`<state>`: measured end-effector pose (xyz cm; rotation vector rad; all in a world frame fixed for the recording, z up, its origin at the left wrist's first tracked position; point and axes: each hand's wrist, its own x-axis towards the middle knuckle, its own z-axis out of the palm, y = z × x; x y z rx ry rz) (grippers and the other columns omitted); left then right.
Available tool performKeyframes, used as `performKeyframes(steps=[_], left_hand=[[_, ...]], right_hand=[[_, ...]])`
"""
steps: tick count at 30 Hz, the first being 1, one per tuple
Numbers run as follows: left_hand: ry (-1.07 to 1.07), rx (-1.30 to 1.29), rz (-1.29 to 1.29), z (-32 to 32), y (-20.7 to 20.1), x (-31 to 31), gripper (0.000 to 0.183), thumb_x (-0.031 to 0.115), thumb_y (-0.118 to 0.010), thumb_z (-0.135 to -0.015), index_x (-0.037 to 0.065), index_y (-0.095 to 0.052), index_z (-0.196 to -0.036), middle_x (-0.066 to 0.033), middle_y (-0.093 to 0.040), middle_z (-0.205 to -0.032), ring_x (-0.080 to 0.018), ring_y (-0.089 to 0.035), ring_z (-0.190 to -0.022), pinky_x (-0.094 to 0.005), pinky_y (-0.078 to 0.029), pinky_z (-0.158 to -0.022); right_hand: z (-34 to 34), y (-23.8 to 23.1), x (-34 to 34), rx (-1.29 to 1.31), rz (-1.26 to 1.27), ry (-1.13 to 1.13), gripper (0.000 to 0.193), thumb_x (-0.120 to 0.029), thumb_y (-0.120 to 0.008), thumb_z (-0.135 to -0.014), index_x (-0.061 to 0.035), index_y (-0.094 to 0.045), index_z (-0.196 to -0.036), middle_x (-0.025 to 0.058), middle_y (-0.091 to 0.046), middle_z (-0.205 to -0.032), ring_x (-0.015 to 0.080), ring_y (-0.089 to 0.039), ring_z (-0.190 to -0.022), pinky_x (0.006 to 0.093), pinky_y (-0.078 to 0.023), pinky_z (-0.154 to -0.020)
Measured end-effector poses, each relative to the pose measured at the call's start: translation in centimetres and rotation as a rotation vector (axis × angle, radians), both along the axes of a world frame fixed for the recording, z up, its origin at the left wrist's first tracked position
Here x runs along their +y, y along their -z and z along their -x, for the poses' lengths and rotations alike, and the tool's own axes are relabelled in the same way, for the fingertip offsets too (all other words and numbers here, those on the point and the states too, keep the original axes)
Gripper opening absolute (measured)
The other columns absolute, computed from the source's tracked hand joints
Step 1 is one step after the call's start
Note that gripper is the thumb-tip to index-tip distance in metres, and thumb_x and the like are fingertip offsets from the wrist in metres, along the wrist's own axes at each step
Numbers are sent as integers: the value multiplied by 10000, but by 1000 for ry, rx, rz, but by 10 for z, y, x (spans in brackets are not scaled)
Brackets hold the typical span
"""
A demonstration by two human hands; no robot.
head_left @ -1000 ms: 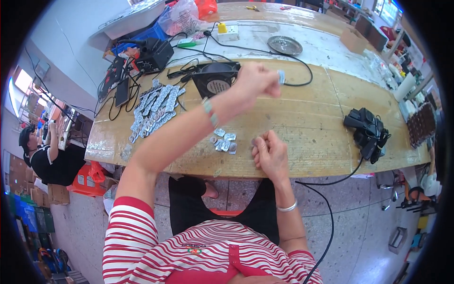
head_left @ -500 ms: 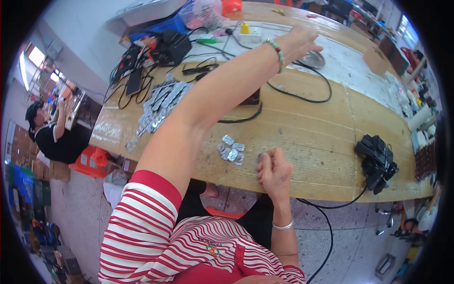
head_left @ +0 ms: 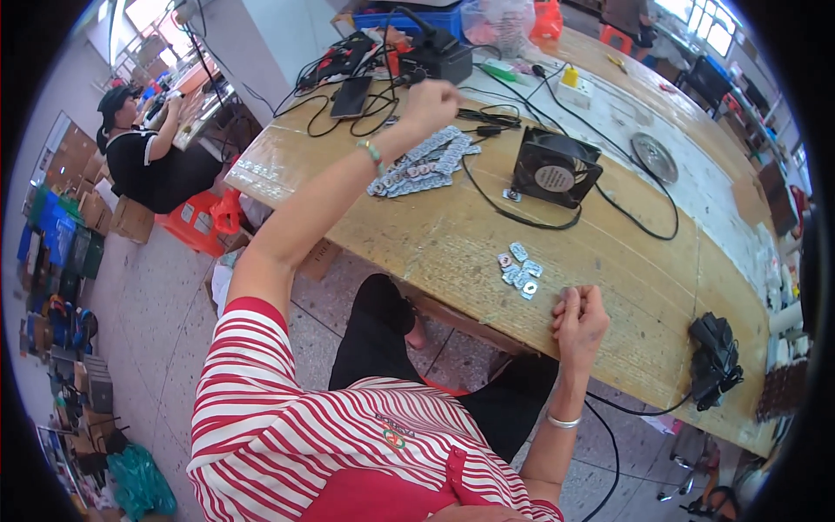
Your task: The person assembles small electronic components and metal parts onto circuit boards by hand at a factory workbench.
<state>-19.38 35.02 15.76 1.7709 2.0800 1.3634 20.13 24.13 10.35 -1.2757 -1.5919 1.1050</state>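
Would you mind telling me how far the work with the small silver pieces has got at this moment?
Done: a small cluster of silver pieces lies on the wooden table near the right hand, which rests curled at the table edge. In hand: the left hand is closed, raised over the strips of silver pieces; what it grips is hidden. Left: most strips appear untouched, so the job looks early.

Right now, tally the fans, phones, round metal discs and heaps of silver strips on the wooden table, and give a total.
Black square fan: 1
Dark phone: 1
Round metal disc: 1
Heap of silver strips: 1
Total: 4
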Motion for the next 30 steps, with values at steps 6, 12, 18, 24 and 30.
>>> performKeyframes(steps=[6,12,18,24,30], left_hand=[[-14,392,216,-3,48,-46,338,343,-703,-794,7,-730,-823,-135,-706,-743,-291,-677,-659,-385,-529,-632],[-122,15,529,-14,25,-43,231,253,-785,-675,66,-750,-806,-73,-699,-752,-159,-662,-730,-321,-506,-630],[8,-410,426,4,26,-50,221,178,-797,-697,49,-742,-869,-38,-697,-811,-127,-584,-670,-299,-434,-552],[167,-622,453,-27,17,-104,212,107,-712,-817,37,-730,-1016,5,-658,-842,-84,-555,-718,-247,-419,-556],[431,-570,263,-92,31,-156,219,87,-669,-866,3,-692,-1066,17,-664,-853,-43,-551,-733,-220,-448,-646]], right_hand=[[4,1,-1,-38,-52,3,157,-95,-541,-986,-6,-540,-856,37,-584,-600,64,-502,-446,226,-384,-395],[6,2,-4,-15,-69,15,160,-100,-550,-982,-6,-542,-852,41,-586,-599,63,-502,-447,230,-384,-398],[0,5,-6,6,-92,-2,160,-101,-557,-976,-7,-542,-847,43,-591,-597,63,-503,-453,232,-387,-413],[-4,6,-7,-11,-99,14,150,-96,-563,-965,-7,-546,-845,43,-591,-594,66,-503,-456,239,-393,-423],[-1,6,-6,39,-77,-46,139,-94,-565,-962,-4,-558,-856,48,-611,-615,68,-533,-473,230,-411,-425]])
